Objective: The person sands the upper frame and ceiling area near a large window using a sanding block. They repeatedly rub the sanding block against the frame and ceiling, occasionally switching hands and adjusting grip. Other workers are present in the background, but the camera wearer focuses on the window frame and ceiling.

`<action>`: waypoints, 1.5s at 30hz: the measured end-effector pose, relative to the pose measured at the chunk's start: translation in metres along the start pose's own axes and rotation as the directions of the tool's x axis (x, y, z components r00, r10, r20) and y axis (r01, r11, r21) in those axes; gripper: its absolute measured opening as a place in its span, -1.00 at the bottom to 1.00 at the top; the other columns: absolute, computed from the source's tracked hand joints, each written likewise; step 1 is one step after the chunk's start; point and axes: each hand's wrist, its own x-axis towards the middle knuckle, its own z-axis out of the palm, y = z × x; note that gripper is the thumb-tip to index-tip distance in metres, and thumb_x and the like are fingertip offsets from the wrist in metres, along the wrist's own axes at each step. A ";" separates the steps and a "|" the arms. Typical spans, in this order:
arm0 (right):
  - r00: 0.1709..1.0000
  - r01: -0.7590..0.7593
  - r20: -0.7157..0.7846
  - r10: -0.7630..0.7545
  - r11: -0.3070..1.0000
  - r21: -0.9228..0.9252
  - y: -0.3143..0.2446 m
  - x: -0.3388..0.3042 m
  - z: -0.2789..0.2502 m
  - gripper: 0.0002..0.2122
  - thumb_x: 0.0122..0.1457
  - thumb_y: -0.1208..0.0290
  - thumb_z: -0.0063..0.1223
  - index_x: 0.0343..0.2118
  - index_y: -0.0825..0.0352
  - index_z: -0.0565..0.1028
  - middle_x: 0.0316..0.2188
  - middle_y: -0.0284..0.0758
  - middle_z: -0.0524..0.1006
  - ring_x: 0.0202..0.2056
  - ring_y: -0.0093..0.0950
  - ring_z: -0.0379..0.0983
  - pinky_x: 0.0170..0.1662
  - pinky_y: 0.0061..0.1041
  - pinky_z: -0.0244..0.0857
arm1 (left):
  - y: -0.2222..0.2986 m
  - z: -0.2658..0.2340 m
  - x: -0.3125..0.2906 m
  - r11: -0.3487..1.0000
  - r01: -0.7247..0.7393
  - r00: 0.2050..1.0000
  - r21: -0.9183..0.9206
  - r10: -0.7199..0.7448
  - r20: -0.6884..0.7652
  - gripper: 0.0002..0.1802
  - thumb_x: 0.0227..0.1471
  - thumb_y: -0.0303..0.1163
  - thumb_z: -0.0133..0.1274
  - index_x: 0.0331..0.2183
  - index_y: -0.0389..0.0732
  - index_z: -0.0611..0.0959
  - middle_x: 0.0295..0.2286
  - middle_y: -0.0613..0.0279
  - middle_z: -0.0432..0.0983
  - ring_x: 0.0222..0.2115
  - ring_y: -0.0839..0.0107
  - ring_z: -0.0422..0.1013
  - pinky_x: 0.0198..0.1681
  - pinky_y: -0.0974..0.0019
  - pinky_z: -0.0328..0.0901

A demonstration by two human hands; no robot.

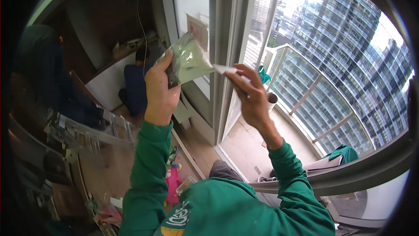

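Raised in front of me, my left hand (160, 86) is closed around a crinkled clear plastic bag (191, 56) with pale, whitish contents. A flat pale edge shows along the bag's underside. To its right, my right hand (254, 96) grips a thin, pointed whitish tool (223, 68). The tool's tip points left and lies at or very near the bag's right corner; I cannot tell whether they touch. Its exact kind is unclear. Both hands are held up close to a grey window frame (220, 52).
A person stands at the left on a metal ladder (118, 127); another in dark blue (134, 85) is low by the cabinet. A pink object (173, 183) and clutter lie on the floor below. At the right are a balcony with a glass railing (305, 87) and a green cloth (345, 154).
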 end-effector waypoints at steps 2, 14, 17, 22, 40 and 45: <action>0.988 0.143 -0.066 -0.142 0.990 0.015 0.003 0.011 -0.007 -0.62 -0.03 0.63 0.10 -0.10 0.16 0.58 -0.08 -0.25 0.46 -0.11 -0.23 0.45 -0.07 -0.33 0.36 | 0.001 0.002 0.005 0.995 -0.087 0.996 0.054 0.088 -0.008 -0.73 0.10 -0.41 0.06 -0.17 -0.36 0.56 -0.25 0.18 0.54 -0.28 0.35 0.49 -0.14 0.31 0.38; 0.906 0.424 0.185 -0.381 0.825 -0.374 0.028 0.062 -0.010 -0.57 -0.11 0.61 0.09 -0.10 0.15 0.56 -0.08 -0.28 0.46 0.01 -0.21 0.38 -0.05 -0.28 0.30 | -0.026 0.005 0.071 0.717 -0.455 0.882 0.528 0.444 0.158 -0.67 0.09 -0.35 0.10 -0.20 -0.45 0.58 -0.22 0.11 0.54 -0.25 0.36 0.50 -0.21 0.34 0.39; 0.897 0.439 0.231 -0.378 0.827 -0.351 0.059 0.052 0.000 -0.48 -0.15 0.56 0.08 -0.01 0.09 0.51 -0.02 -0.27 0.38 0.07 -0.26 0.29 -0.12 -0.29 0.27 | -0.038 0.007 0.088 0.795 -0.395 0.907 0.460 0.417 0.058 -0.64 0.13 -0.33 0.06 -0.15 -0.45 0.55 -0.16 0.08 0.51 -0.20 0.33 0.48 -0.13 0.32 0.37; 0.997 -0.009 0.081 0.006 1.000 0.028 0.117 0.047 -0.008 -0.61 0.10 0.67 -0.04 0.01 0.20 0.51 -0.03 -0.19 0.44 -0.02 -0.21 0.39 0.03 -0.32 0.27 | -0.034 -0.007 0.116 0.914 -0.318 0.946 0.252 0.322 0.026 -0.63 0.12 -0.34 0.07 -0.16 -0.47 0.54 -0.17 0.07 0.51 -0.18 0.30 0.46 -0.06 0.28 0.34; 0.910 -0.066 -0.363 0.199 0.936 0.347 0.285 0.250 -0.106 -0.64 0.29 0.41 -0.14 0.07 0.53 0.36 -0.16 -0.18 0.51 -0.07 -0.38 0.43 0.00 -0.41 0.35 | -0.134 0.039 0.254 0.992 -0.028 0.935 0.121 -0.017 0.354 -0.51 0.04 -0.31 0.09 -0.06 -0.46 0.49 -0.12 0.06 0.49 -0.10 0.23 0.43 0.04 0.23 0.26; 0.888 0.015 -0.459 0.022 0.997 0.076 0.342 0.338 -0.109 -0.70 0.29 0.45 -0.15 0.00 0.48 0.45 -0.18 -0.26 0.56 -0.10 -0.48 0.43 -0.01 -0.51 0.29 | -0.160 0.054 0.294 0.974 -0.111 0.927 0.195 0.031 0.375 -0.66 0.02 -0.34 0.13 -0.23 -0.41 0.59 -0.27 0.13 0.54 -0.24 0.29 0.47 -0.08 0.28 0.33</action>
